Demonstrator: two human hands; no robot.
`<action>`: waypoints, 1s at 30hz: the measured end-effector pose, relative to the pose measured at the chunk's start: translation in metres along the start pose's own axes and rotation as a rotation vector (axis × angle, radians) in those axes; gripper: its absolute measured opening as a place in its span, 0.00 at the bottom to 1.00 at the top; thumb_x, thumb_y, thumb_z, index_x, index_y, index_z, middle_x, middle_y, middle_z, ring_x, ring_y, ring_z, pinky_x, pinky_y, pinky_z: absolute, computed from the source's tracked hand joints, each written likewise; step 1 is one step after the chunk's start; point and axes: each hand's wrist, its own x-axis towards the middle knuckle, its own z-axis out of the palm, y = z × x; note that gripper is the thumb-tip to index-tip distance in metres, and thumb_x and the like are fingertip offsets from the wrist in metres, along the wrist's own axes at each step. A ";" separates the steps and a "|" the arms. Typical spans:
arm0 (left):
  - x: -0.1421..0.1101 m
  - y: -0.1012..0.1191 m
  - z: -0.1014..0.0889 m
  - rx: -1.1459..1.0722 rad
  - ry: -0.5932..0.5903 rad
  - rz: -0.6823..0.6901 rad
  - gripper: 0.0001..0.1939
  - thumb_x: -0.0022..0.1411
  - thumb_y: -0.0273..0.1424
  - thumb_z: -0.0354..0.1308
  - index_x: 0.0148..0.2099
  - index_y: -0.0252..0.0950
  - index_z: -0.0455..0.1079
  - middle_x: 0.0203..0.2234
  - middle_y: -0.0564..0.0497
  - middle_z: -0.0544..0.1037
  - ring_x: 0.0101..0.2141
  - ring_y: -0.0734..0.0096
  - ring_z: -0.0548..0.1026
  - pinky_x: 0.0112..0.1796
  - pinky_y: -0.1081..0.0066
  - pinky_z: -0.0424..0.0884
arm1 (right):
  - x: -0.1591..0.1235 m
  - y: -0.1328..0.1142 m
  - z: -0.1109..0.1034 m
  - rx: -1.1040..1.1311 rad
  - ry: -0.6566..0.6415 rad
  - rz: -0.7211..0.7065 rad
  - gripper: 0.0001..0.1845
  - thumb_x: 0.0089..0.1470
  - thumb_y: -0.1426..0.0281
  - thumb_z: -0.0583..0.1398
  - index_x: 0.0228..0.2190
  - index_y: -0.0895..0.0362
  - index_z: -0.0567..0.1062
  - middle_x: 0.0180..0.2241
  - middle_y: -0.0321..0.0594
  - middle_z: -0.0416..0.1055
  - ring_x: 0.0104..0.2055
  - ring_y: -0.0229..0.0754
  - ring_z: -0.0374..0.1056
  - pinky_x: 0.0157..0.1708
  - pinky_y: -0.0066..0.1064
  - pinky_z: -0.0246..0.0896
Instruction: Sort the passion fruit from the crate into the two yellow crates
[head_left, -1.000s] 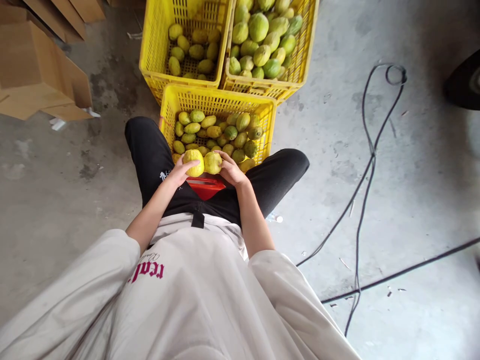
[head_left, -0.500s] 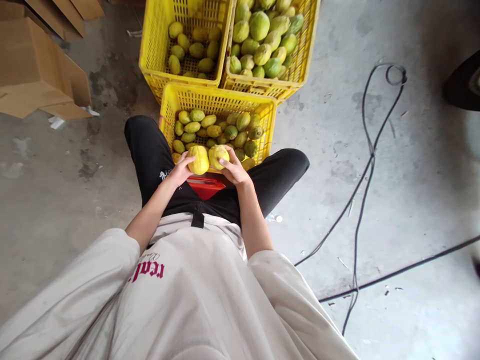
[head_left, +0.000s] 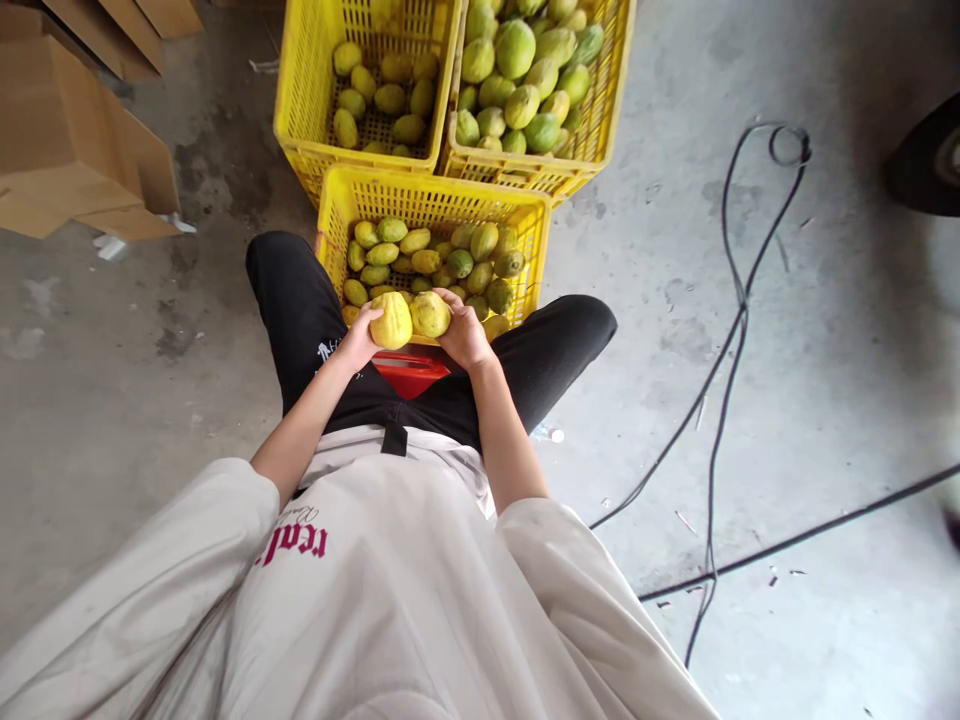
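My left hand (head_left: pixel 358 339) is wrapped round a yellow fruit (head_left: pixel 393 320). Beside it my right hand (head_left: pixel 463 333) grips a second yellow-green fruit (head_left: pixel 429 314). The two fruits touch each other, held just above the near rim of a yellow crate (head_left: pixel 435 198) that stands between my knees. That crate holds several green and yellow fruits (head_left: pixel 420 259). A red object (head_left: pixel 409 369) lies under my hands, between my legs.
Two more yellow crates stand behind: the left crate (head_left: pixel 294 100) is thinly filled, the right crate (head_left: pixel 600 120) is heaped with green fruit. Cardboard boxes (head_left: pixel 67 140) lie at the far left. Black cables (head_left: pixel 731 330) run across the concrete floor on the right.
Both hands have lifted the two fruits slightly and turned them. The right-hand fruit now lies more on top of the fingers.
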 end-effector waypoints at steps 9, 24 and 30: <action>-0.004 0.001 0.003 -0.023 -0.042 -0.020 0.22 0.53 0.32 0.68 0.51 0.45 0.70 0.53 0.46 0.85 0.75 0.37 0.81 0.69 0.43 0.88 | -0.003 0.002 -0.006 -0.015 -0.007 -0.145 0.39 0.47 0.44 0.85 0.55 0.44 0.85 0.61 0.43 0.91 0.79 0.65 0.79 0.77 0.55 0.83; 0.001 -0.009 -0.003 0.007 -0.048 0.069 0.31 0.61 0.37 0.81 0.66 0.46 0.83 0.58 0.44 0.92 0.76 0.38 0.86 0.70 0.50 0.89 | -0.009 0.002 -0.004 -0.012 -0.077 -0.042 0.42 0.47 0.42 0.89 0.51 0.43 0.77 0.59 0.41 0.90 0.73 0.65 0.84 0.64 0.57 0.94; 0.002 -0.010 -0.004 -0.016 -0.092 0.019 0.33 0.68 0.33 0.81 0.72 0.43 0.81 0.64 0.43 0.93 0.78 0.39 0.85 0.78 0.46 0.83 | -0.007 0.005 -0.010 -0.011 -0.116 -0.040 0.48 0.44 0.46 0.93 0.54 0.41 0.74 0.61 0.35 0.85 0.59 0.54 0.88 0.46 0.39 0.94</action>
